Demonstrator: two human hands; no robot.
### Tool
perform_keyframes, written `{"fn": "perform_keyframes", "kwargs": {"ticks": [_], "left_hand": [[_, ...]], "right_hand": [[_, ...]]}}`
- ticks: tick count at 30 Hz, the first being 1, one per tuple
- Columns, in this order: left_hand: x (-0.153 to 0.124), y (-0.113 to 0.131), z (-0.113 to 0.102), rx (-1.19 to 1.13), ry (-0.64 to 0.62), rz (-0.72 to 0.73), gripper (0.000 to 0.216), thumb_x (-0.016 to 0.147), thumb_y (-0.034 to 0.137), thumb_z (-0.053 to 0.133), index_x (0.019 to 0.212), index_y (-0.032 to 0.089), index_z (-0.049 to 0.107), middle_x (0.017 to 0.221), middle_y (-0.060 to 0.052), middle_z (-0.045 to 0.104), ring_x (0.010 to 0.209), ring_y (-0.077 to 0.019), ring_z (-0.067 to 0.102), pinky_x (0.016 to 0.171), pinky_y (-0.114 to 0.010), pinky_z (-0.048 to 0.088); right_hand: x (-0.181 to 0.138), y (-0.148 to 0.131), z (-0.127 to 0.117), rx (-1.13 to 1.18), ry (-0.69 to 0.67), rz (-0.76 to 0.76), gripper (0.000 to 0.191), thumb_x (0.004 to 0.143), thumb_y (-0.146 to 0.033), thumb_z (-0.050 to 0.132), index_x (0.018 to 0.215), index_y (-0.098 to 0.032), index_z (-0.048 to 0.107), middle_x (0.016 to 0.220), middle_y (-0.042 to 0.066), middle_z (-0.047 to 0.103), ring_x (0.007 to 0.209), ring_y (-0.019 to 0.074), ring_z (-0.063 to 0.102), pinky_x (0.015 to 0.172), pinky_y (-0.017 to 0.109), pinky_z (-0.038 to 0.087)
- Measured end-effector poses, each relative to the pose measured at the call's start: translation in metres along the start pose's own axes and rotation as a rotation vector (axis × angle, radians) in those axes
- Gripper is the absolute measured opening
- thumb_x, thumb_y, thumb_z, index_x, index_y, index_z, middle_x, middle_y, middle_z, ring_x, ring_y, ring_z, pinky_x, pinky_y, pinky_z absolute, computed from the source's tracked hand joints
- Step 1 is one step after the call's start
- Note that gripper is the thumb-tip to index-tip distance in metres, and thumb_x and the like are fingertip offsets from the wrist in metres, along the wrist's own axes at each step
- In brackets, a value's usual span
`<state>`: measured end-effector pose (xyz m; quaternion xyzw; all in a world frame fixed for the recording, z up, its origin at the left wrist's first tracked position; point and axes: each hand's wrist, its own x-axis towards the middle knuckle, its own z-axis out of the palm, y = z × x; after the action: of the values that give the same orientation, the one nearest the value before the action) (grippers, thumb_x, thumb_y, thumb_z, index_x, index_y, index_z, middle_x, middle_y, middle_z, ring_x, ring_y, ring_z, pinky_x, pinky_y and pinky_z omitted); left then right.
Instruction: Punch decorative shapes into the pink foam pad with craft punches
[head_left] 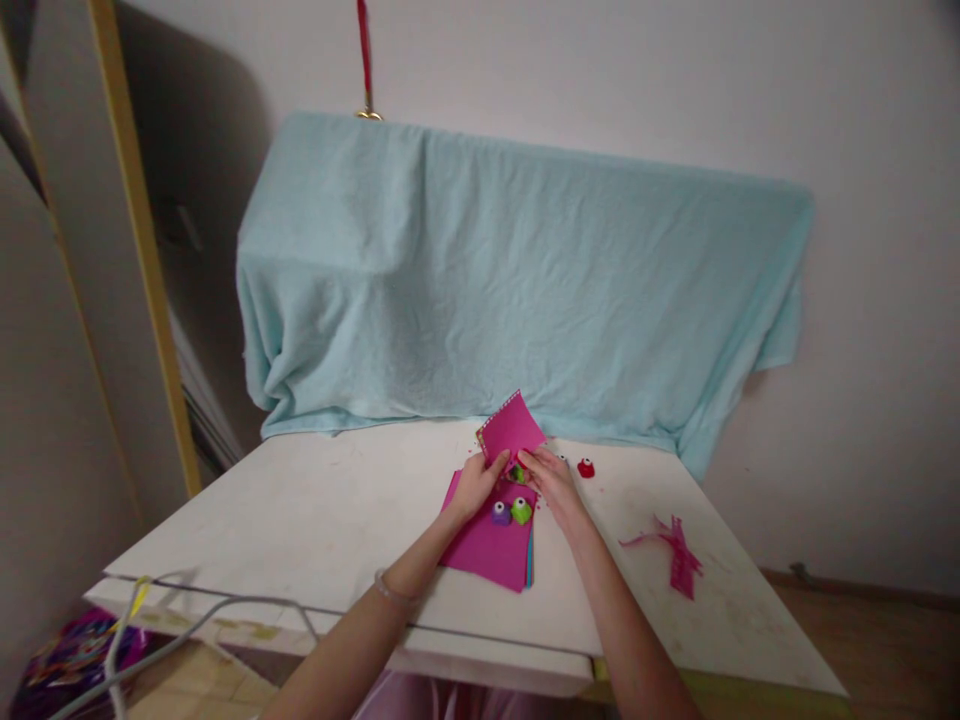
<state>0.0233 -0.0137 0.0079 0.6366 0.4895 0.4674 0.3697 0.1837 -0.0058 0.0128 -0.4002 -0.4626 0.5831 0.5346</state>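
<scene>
1 pink sheet (pixel 513 428) in 2 hands (pixel 480 485) (pixel 551 477)

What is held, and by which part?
A pink sheet, by its lower edge, in the left hand and right hand; a green item between them may be too.

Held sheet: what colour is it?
Magenta pink; the sheet shows best in the head view.
</scene>
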Motion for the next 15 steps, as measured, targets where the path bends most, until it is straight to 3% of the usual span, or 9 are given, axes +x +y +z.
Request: {"fn": "perform_keyframes", "kwargs": {"ticks": [7,15], "left_hand": [[-0.0002,-0.0001,0.0000,0.026,0.030,0.002,0.050,0.089,0.056,0.044,0.059,0.017,0.047,0.055,0.003,0.046,0.053,-0.0107,0.039,0.052,-0.023,0.030],[0.0005,0.0017,0.0008,0.061,0.041,-0.024,0.049,0.088,0.058,0.044,0.061,0.017,0.050,0.056,0.001,0.050,0.055,-0.0127,0.044,0.053,-0.023,0.032]], "right_hand": [[-0.0043,-0.0060,0.0046,0.067,-0.001,0.005,0.036,0.061,-0.045,0.084,0.076,-0.019,0.064,0.065,-0.003,0.058,0.053,0.0100,0.048,0.049,0.025,0.030],[-0.0041,-0.0062,0.0055,0.150,0.046,0.016,0.040,0.055,-0.043,0.087,0.079,-0.020,0.065,0.076,0.000,0.064,0.058,0.0105,0.051,0.051,0.024,0.034]]}}
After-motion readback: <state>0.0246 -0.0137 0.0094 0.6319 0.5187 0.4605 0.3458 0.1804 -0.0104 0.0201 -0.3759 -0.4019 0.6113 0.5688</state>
